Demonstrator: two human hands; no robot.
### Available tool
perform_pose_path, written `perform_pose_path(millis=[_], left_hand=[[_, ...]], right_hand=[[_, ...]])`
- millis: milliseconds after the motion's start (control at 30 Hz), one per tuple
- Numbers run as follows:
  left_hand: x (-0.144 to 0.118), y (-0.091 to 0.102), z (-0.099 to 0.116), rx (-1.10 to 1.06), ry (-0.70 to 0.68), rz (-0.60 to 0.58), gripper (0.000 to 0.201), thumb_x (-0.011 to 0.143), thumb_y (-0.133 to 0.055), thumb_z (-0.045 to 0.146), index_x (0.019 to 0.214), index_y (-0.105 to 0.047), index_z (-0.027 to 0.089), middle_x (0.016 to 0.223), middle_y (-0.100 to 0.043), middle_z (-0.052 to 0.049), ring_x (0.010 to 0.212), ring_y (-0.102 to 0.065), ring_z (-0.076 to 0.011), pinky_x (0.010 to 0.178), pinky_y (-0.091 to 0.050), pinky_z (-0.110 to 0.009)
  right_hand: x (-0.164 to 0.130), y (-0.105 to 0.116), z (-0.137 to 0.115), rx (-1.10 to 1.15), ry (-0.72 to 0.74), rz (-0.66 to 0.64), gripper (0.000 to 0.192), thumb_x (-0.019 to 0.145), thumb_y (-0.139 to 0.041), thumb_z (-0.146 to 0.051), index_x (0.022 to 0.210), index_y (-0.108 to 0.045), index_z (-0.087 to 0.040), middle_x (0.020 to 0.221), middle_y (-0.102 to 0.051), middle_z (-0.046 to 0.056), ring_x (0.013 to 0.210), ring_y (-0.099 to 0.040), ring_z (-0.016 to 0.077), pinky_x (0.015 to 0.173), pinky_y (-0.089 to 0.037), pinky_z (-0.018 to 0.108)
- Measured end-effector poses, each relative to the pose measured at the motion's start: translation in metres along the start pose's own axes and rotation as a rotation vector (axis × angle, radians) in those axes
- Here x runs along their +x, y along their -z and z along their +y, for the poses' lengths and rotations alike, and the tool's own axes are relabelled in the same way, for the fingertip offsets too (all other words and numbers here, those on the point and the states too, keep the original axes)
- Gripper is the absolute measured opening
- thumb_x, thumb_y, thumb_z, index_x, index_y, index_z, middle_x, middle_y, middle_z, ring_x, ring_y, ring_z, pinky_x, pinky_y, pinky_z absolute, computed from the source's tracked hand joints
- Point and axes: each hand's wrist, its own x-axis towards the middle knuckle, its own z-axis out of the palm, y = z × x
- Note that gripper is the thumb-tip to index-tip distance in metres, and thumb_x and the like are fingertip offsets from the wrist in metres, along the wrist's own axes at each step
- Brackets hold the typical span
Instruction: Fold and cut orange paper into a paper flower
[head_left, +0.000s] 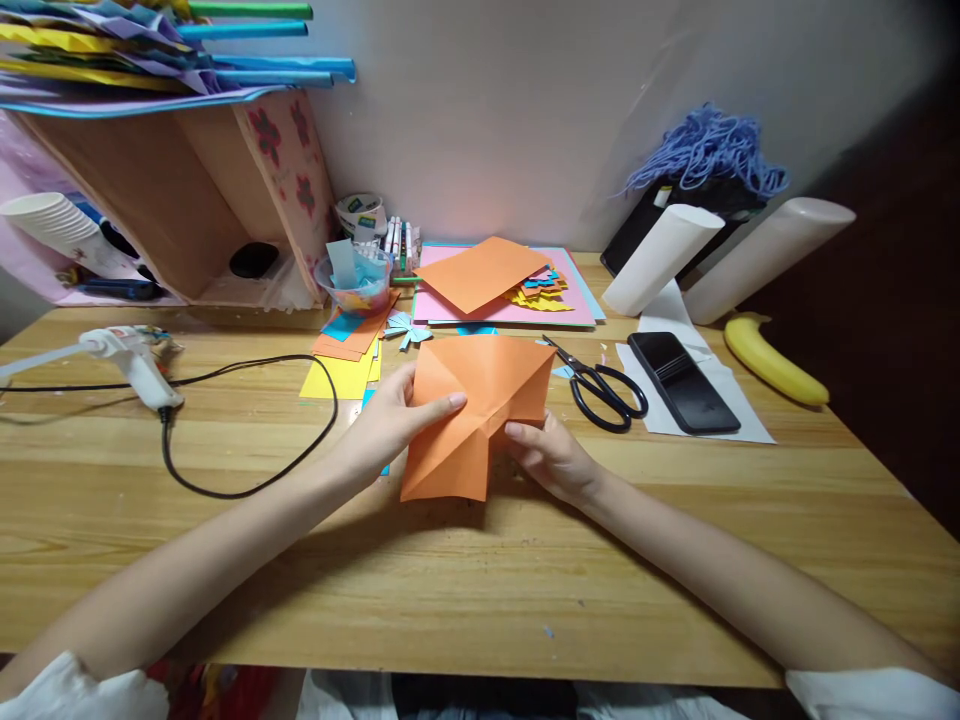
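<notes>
L hand (pixel 394 415) & R hand (pixel 553 455) pinching creased orange paper (pixel 450 380); tub (pixel 328 290) w/ blue scraps (pixel 366 268) ~10:30 from it; cardboard box (pixel 279 200) ~10 o'clock, dark oval thing (pixel 253 260) inside.

Craft desk (pixel 375 590) — glue gun (pixel 135 365), scissors (pixel 578 368)

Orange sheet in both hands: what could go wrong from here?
Uneven pulls between left hand and right hand might tear or mis-crease the orange paper.
The scissors lie with their tips near its right corner, so it might snag.
The black cable of the glue gun loops close to the left forearm, which could catch it.
</notes>
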Motion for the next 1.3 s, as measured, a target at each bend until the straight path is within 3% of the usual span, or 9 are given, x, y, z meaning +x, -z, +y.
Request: perform_pose_path(millis=[100,167,233,333,467,733,1033,1300], left_hand=[[-0.004,-0.004,0.0,0.353,-0.239,0.238,0.075,0.075,-0.063,0.042,0.136,-0.025,0.022,0.14,-0.035,-0.015,0.126,-0.039,-0.0279,0.101,-0.037,-0.046],[-0.009,-0.007,0.003,0.653,-0.375,0.329,0.081,0.076,-0.061,0.044,0.14,-0.016,0.024,0.147,-0.018,-0.015,0.136,-0.02,-0.0294,0.107,-0.024,-0.051],[-0.014,-0.01,0.006,0.876,-0.441,0.268,0.073,0.08,-0.055,0.045,0.14,-0.018,0.026,0.15,-0.01,-0.012,0.138,-0.008,-0.0289,0.11,-0.017,-0.052],[-0.021,-0.013,0.009,1.03,-0.442,0.119,0.064,0.085,-0.046,0.047,0.139,-0.021,0.023,0.149,-0.019,-0.009,0.139,-0.01,-0.0259,0.112,-0.012,-0.05],[-0.026,-0.015,0.01,1.048,-0.36,0.043,0.066,0.086,-0.041,0.05,0.139,-0.023,0.016,0.146,-0.029,-0.011,0.136,-0.021,-0.0243,0.113,-0.012,-0.046],[-0.027,-0.016,0.016,0.951,-0.23,-0.048,0.061,0.087,-0.039,0.048,0.135,-0.032,0.012,0.137,-0.043,-0.013,0.126,-0.037,-0.0254,0.106,-0.028,-0.044],[-0.028,-0.016,0.021,0.825,-0.134,-0.197,0.046,0.091,-0.033,0.045,0.13,-0.04,0.02,0.133,-0.048,-0.005,0.121,-0.042,-0.0225,0.108,-0.023,-0.046],[-0.027,-0.015,0.026,0.854,-0.189,-0.279,0.035,0.094,-0.027,0.038,0.109,-0.053,0.02,0.112,-0.061,-0.003,0.107,-0.052,-0.0169,0.11,-0.016,-0.044]], right_hand=[[0.0,-0.001,0.001,0.028,0.015,0.013,0.033,0.07,-0.071,-0.028,0.103,-0.065,-0.026,0.108,-0.068,0.002,0.1,-0.062,0.02,0.093,-0.046,0.038],[0.0,0.0,0.001,0.034,0.027,0.018,0.031,0.071,-0.07,-0.028,0.101,-0.066,-0.026,0.105,-0.069,0.002,0.097,-0.063,0.0191,0.091,-0.047,0.037],[0.0,0.001,0.002,0.032,0.025,0.008,0.03,0.071,-0.07,-0.027,0.1,-0.067,-0.025,0.102,-0.07,0.003,0.095,-0.064,0.0192,0.089,-0.048,0.036],[-0.002,0.001,0.002,0.031,0.017,-0.034,0.032,0.069,-0.071,-0.027,0.1,-0.067,-0.023,0.1,-0.07,0.004,0.095,-0.064,0.0202,0.088,-0.048,0.036],[-0.004,0.0,0.0,0.027,0.008,-0.055,0.034,0.065,-0.073,-0.026,0.098,-0.067,-0.024,0.099,-0.07,0.004,0.093,-0.064,0.0197,0.087,-0.048,0.035],[-0.006,-0.001,0.001,-0.003,-0.007,-0.098,0.031,0.068,-0.072,-0.022,0.099,-0.067,-0.021,0.099,-0.069,0.005,0.093,-0.063,0.0196,0.085,-0.048,0.033],[-0.007,-0.006,-0.003,0.033,-0.05,-0.102,0.028,0.065,-0.073,-0.019,0.092,-0.068,-0.021,0.091,-0.069,0.003,0.086,-0.064,0.0166,0.079,-0.051,0.029],[-0.007,-0.006,-0.002,0.054,-0.069,-0.122,0.025,0.065,-0.073,-0.017,0.089,-0.069,-0.021,0.086,-0.07,0.001,0.08,-0.063,0.014,0.074,-0.05,0.025]])
